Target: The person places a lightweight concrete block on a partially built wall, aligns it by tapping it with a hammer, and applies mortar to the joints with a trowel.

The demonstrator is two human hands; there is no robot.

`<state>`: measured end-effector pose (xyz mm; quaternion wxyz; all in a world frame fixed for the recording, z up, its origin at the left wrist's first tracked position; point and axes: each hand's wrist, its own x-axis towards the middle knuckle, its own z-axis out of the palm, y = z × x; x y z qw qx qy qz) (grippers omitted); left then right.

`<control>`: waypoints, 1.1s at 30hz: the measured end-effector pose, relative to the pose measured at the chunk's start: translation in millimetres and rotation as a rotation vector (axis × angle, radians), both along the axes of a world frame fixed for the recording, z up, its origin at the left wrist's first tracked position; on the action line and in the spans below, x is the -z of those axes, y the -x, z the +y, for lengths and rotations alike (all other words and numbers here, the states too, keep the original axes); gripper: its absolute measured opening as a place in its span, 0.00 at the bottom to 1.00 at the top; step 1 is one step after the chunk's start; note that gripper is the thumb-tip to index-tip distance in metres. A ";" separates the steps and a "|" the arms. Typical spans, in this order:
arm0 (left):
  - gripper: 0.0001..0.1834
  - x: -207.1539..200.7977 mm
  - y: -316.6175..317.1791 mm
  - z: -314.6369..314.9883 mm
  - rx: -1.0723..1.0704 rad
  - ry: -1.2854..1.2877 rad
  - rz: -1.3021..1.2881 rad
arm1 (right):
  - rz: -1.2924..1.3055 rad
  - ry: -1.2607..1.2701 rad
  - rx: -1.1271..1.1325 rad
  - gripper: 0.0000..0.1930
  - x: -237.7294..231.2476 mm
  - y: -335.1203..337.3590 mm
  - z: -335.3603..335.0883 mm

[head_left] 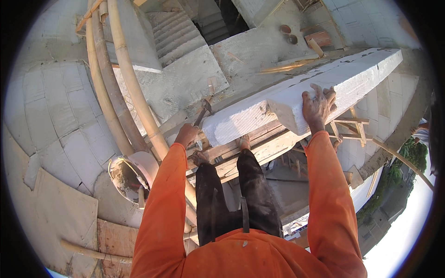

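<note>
My left hand (pixel 187 135) is closed around the handle of a hammer (pixel 204 110), its dark head raised beside the near left end of a row of white lightweight concrete blocks (pixel 241 121). My right hand (pixel 318 104) lies over the edge of the longer stretch of block (pixel 359 76), its fingers bent on the top face and gripping it. A stepped, angled break shows between the front block and the part under my right hand. My bare feet (pixel 200 158) stand on wooden planks (pixel 259 155) just below the blocks.
Bamboo poles (pixel 125 69) rise on the left, with a mortar-smeared bucket (pixel 127 178) hanging near them. Beyond the blocks are a concrete floor (pixel 185 88), stairs (pixel 174 34) and a dark opening (pixel 222 23). A drop shows beneath the planks; another person (pixel 421 132) is at far right.
</note>
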<state>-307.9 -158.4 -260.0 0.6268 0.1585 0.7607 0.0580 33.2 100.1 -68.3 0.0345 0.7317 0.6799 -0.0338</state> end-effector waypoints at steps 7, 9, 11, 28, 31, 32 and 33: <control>0.12 -27.0 -18.0 -0.3 -0.039 0.012 0.059 | 0.073 0.001 0.018 0.24 0.2 -3.9 -2.1; 0.12 -26.5 -22.7 -2.0 -0.083 0.031 0.063 | 0.103 -0.024 0.021 0.23 -1.7 -2.9 -2.2; 0.11 -21.5 -22.1 -2.6 -0.093 0.048 0.051 | 0.100 -0.015 0.029 0.24 -3.9 -2.1 -2.8; 0.13 -52.6 -25.7 -12.3 -0.025 -0.051 0.032 | 0.172 -0.013 0.015 0.24 -11.0 -6.3 -7.2; 0.15 -69.6 -25.6 -19.1 -0.022 -0.051 0.117 | 0.167 -0.026 0.001 0.25 -8.0 -7.8 -8.7; 0.15 -77.0 -22.7 -20.8 0.000 -0.124 0.095 | 0.189 -0.011 -0.004 0.26 -7.6 -8.0 -9.2; 0.16 -86.0 -18.3 -22.8 0.015 -0.194 0.068 | 0.206 -0.023 -0.016 0.27 -7.7 -9.4 -9.8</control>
